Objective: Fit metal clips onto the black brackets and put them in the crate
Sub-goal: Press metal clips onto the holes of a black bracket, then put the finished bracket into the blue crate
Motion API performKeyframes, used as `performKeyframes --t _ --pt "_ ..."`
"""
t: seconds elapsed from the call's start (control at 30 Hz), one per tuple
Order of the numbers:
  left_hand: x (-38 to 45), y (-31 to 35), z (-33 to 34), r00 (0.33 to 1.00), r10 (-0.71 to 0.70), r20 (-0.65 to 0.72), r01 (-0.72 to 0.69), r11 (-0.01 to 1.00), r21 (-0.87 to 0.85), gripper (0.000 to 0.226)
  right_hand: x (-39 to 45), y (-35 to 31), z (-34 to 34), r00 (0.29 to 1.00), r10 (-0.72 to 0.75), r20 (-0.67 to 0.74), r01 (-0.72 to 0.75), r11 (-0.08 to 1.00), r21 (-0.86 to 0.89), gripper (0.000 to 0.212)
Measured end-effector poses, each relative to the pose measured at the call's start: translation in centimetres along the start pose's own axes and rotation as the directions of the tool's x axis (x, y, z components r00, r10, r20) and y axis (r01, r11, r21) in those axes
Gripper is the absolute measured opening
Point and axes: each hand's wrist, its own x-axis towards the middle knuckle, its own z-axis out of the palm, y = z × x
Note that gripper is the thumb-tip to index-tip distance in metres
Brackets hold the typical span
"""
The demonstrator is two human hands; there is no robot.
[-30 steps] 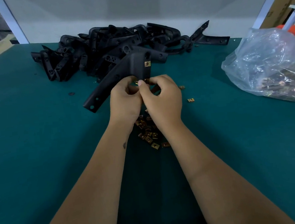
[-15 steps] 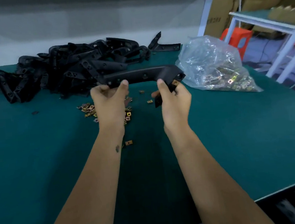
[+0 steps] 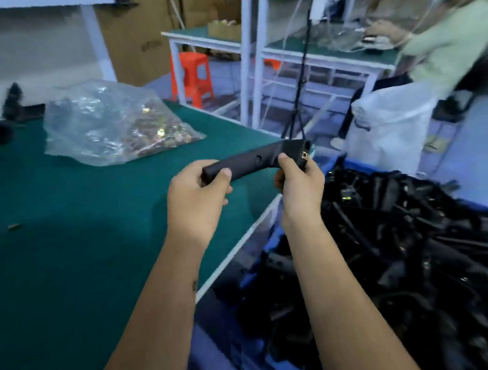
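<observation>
Beside the green-topped work table (image 3: 66, 259), a blue plastic crate (image 3: 274, 238) is sitting heaped with black brackets. Above the table's edge, the left hand (image 3: 195, 202) and right hand (image 3: 300, 185) are each gripping an end of a long black plastic bracket (image 3: 249, 162); a small brass-coloured metal clip (image 3: 304, 156) is showing at its crate-side end.

Head-worn view, close above both forearms, facing down-right past the table (image 3: 64, 230) edge
</observation>
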Motion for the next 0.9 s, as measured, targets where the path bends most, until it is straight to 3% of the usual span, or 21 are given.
performKeyframes --t 0.13,0.3,0.4,0.5,0.7,0.8,0.9 --pt "-1.9 -0.6 6.6 0.966 -0.021 0.258 0.013 0.999 0.032 0.027 2.5 -0.5 -8.8 0.994 0.024 -0.103 -0.031 0.998 -0.062 0.015" --pt "-4.5 -4.1 11.4 0.877 -0.108 0.469 0.044 0.988 0.146 0.035 4.3 -0.4 -17.3 0.997 0.047 -0.067 -0.064 0.956 -0.285 0.007" --pt "-6.0 -6.5 12.1 0.829 -0.152 0.538 -0.004 0.961 0.277 0.039 4.8 -0.1 -20.9 0.998 0.062 -0.023 -0.066 0.879 -0.471 0.011" --pt "-7.0 -8.0 12.0 0.808 -0.188 0.558 -0.046 0.924 0.379 0.036 4.8 0.4 -23.3 0.999 0.039 -0.004 -0.034 0.834 -0.55 0.016" --pt "-7.8 -7.9 12.1 0.771 -0.221 0.598 -0.05 0.914 0.403 0.035 4.5 1.7 -24.9 0.998 -0.037 -0.041 0.009 0.844 -0.537 0.01" --pt "-8.2 -7.3 12.4 0.656 -0.266 0.706 -0.037 0.923 0.382 0.037 4.8 1.5 -25.1 0.987 -0.118 -0.11 0.051 0.876 -0.48 0.008" --pt "-8.7 -7.1 12.7 0.535 -0.323 0.781 -0.049 0.911 0.41 0.035 5.8 0.8 -25.2 0.987 -0.157 -0.03 0.119 0.847 -0.517 0.012"
